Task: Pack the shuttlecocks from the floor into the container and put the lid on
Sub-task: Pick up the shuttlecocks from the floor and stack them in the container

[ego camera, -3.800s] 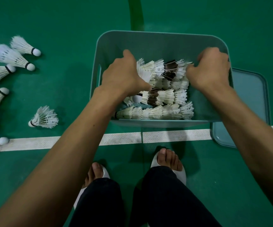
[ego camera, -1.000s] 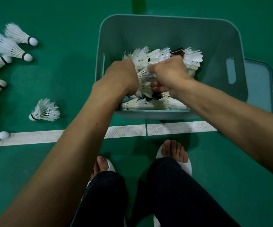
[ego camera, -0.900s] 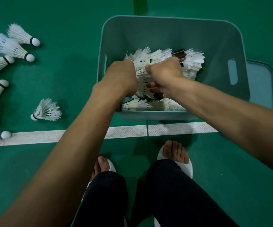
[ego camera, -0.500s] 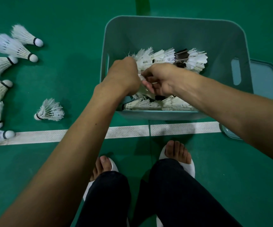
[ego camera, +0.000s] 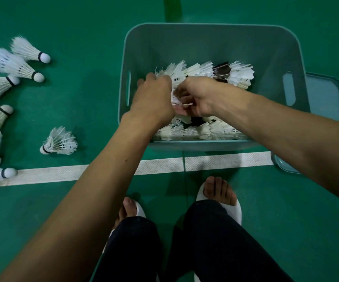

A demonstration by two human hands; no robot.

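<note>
A teal plastic container (ego camera: 205, 41) stands on the green floor and holds rows of white shuttlecocks (ego camera: 235, 75), a few with dark feathers. Both hands are inside it, close together over the left half of the pile. My left hand (ego camera: 154, 100) curls knuckles-up over a stack of shuttlecocks, its fingertips hidden. My right hand (ego camera: 199, 96) pinches white feathers of the same stack between thumb and curled fingers. The flat teal lid (ego camera: 325, 96) lies on the floor behind the container's right side, partly hidden by my right forearm.
Several loose shuttlecocks (ego camera: 22, 64) lie on the floor at the left edge, and one more shuttlecock (ego camera: 59, 141) lies nearer the container. A white court line (ego camera: 225, 161) runs in front of the container. My feet in white slippers (ego camera: 227, 208) stand just below it.
Both hands have moved from the container's sides to the middle of the pile. Over the last second the right hand rolled palm-left and shifted its hold on the feathers; the left hand barely moved.
</note>
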